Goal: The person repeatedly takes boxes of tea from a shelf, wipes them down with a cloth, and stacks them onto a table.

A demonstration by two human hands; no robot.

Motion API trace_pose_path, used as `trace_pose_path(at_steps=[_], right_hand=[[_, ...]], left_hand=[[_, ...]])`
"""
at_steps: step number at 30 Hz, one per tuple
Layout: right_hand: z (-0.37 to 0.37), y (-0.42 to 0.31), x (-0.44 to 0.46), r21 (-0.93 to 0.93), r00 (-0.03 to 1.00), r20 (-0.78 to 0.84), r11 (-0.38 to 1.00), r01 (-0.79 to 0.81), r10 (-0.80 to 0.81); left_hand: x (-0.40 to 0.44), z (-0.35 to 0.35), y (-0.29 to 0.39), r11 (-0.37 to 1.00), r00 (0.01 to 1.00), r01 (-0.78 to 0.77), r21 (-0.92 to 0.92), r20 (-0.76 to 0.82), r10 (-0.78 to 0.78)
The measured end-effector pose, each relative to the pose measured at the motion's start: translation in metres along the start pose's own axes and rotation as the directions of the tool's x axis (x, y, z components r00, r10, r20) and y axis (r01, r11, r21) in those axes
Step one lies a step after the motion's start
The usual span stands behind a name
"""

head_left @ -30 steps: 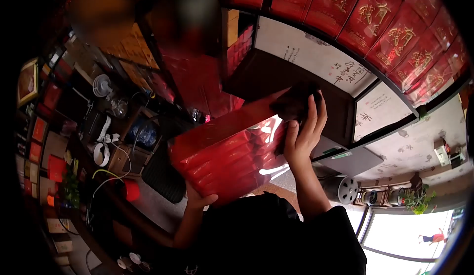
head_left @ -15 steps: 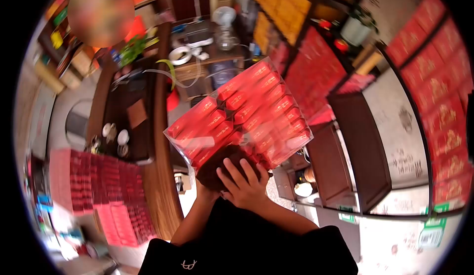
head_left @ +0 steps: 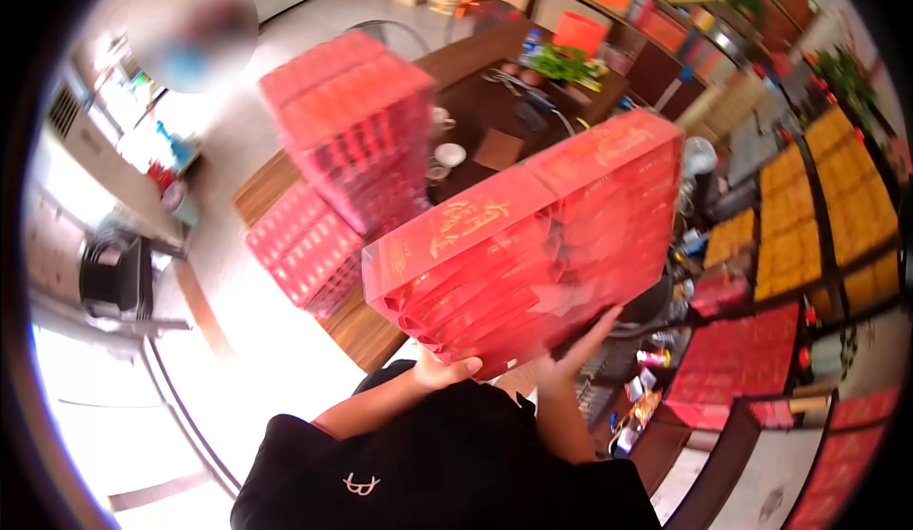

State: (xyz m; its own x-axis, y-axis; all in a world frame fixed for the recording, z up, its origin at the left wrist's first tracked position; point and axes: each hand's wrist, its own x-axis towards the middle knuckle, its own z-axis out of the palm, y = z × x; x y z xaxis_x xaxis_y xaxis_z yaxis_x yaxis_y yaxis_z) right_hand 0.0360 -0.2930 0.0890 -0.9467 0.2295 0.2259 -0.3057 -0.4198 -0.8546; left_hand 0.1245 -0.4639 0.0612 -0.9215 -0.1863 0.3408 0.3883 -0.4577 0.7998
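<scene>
A wide pack of red gift boxes (head_left: 533, 245) in clear wrapping, with gold characters along its upper side, is held tilted in front of my chest. My left hand (head_left: 445, 370) grips its lower left edge, with the thumb showing against the pack. At the lower right edge, my right hand (head_left: 575, 347) supports it with fingers extended along the side; that hand is somewhat blurred. Beyond the pack, to the left, a tall stack of similar red packs (head_left: 352, 102) stands beside a lower red pack (head_left: 304, 245) on the wooden table (head_left: 366, 330).
The dark table top carries white cups (head_left: 450, 155), a brown flat piece (head_left: 497, 150) and a green plant (head_left: 563, 64). Black stacked chairs (head_left: 119, 278) stand at left. Shelves at right hold yellow boxes (head_left: 785, 221) and more red packs (head_left: 737, 364).
My view has swung left, bringing the stacked packs to the centre. The held pack has tipped to show its gold-lettered side, and my right hand has shifted to its lower right edge.
</scene>
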Motion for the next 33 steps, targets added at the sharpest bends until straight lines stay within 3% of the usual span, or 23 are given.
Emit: trace_pose_path(at_steps=[1, 3, 4, 5, 6, 8, 9, 10, 11, 12, 13, 14, 16, 17, 18, 20, 22, 26, 27, 28, 30, 33], right_hand=[[0.021, 0.014, -0.015, -0.069, 0.992, 0.125, 0.997, 0.034, -0.025], [0.057, 0.039, -0.055, 0.001, 0.957, 0.279, 0.997, -0.082, 0.078], [0.077, 0.042, -0.068, 0.366, 0.801, 0.291, 0.713, -0.599, 0.523], [0.090, 0.047, -0.086, 0.239, 0.840, 0.374, 0.834, -0.498, 0.394], [0.101, 0.051, -0.099, 0.133, 0.842, 0.473, 0.924, -0.357, 0.257], [0.126, 0.054, -0.104, 0.024, 0.755, 0.599, 0.937, -0.348, 0.265], [0.141, 0.057, -0.104, -0.065, 0.689, 0.678, 0.954, -0.292, 0.257], [0.141, 0.059, -0.093, -0.045, 0.644, 0.692, 0.911, -0.411, 0.325], [0.155, 0.061, -0.090, -0.071, 0.578, 0.742, 0.897, -0.435, 0.339], [0.167, 0.062, -0.086, -0.100, 0.509, 0.785, 0.884, -0.457, 0.353], [0.177, 0.065, -0.083, -0.124, 0.461, 0.814, 0.880, -0.459, 0.355], [0.187, 0.066, -0.079, -0.140, 0.431, 0.842, 0.903, -0.406, 0.324], [0.210, 0.073, -0.080, -0.217, 0.306, 0.882, 0.886, -0.411, 0.358], [0.222, 0.079, -0.084, -0.220, 0.251, 0.906, 0.886, -0.408, 0.341], [0.230, 0.094, -0.088, -0.240, 0.227, 0.921, 0.922, -0.305, 0.315], [0.239, 0.110, -0.089, -0.513, 0.088, 0.817, 0.789, -0.338, 0.569], [0.241, 0.149, -0.094, -0.491, 0.120, 0.829, 0.813, -0.313, 0.547], [0.229, 0.198, -0.088, -0.438, 0.196, 0.858, 0.875, -0.204, 0.475], [0.225, 0.191, -0.082, -0.538, 0.137, 0.781, 0.768, -0.349, 0.609], [0.222, 0.193, -0.079, -0.544, 0.154, 0.771, 0.765, -0.345, 0.618], [0.214, 0.197, -0.075, -0.642, 0.254, 0.578, 0.624, -0.445, 0.775], [0.183, 0.218, -0.065, -0.632, 0.253, 0.540, 0.585, -0.508, 0.803]], left_hand=[[-0.004, -0.010, 0.006, 0.996, 0.996, -0.083, 0.033, -0.016, 0.083], [-0.008, -0.028, 0.023, 0.987, 0.978, -0.159, 0.000, -0.138, 0.157], [-0.009, -0.037, 0.031, 0.974, 0.954, -0.218, -0.055, -0.224, 0.201], [-0.009, -0.037, 0.044, 0.962, 0.939, -0.242, -0.126, -0.280, 0.200], [-0.013, -0.051, 0.044, 0.951, 0.914, -0.303, -0.054, -0.299, 0.274], [-0.043, -0.098, 0.035, 0.903, 0.817, -0.405, 0.143, -0.388, 0.427], [-0.031, -0.083, 0.087, 0.908, 0.842, -0.420, -0.015, -0.380, 0.383], [-0.046, -0.100, 0.072, 0.836, 0.741, -0.548, -0.017, -0.474, 0.476], [-0.051, -0.110, 0.102, 0.776, 0.742, -0.619, -0.119, -0.412, 0.528], [-0.072, -0.128, 0.121, 0.773, 0.651, -0.621, -0.131, -0.636, 0.415], [-0.074, -0.132, 0.154, 0.601, 0.652, -0.736, -0.313, -0.568, 0.503], [-0.099, -0.150, 0.171, 0.730, 0.660, -0.654, -0.198, -0.621, 0.423], [-0.164, -0.200, 0.169, 0.954, 0.662, -0.243, 0.176, -0.689, 0.296], [-0.169, -0.202, 0.167, 0.950, 0.669, -0.232, 0.209, -0.674, 0.312], [-0.174, -0.203, 0.164, 0.946, 0.679, -0.220, 0.238, -0.659, 0.324], [-0.182, -0.206, 0.153, 0.984, 0.487, -0.083, 0.159, -0.855, 0.179], [-0.162, -0.203, 0.157, 0.995, 0.466, -0.034, 0.095, -0.879, 0.100], [-0.144, -0.245, 0.126, 0.990, 0.462, -0.135, -0.031, -0.886, 0.035], [-0.131, -0.250, 0.123, 0.993, 0.424, -0.118, 0.018, -0.903, 0.067], [-0.118, -0.260, 0.121, 0.994, 0.435, -0.112, 0.000, -0.899, 0.049], [-0.095, -0.284, 0.112, 0.993, 0.411, -0.115, -0.037, -0.911, 0.014], [-0.059, -0.309, 0.101, 0.998, 0.480, -0.049, -0.039, -0.877, -0.010]])
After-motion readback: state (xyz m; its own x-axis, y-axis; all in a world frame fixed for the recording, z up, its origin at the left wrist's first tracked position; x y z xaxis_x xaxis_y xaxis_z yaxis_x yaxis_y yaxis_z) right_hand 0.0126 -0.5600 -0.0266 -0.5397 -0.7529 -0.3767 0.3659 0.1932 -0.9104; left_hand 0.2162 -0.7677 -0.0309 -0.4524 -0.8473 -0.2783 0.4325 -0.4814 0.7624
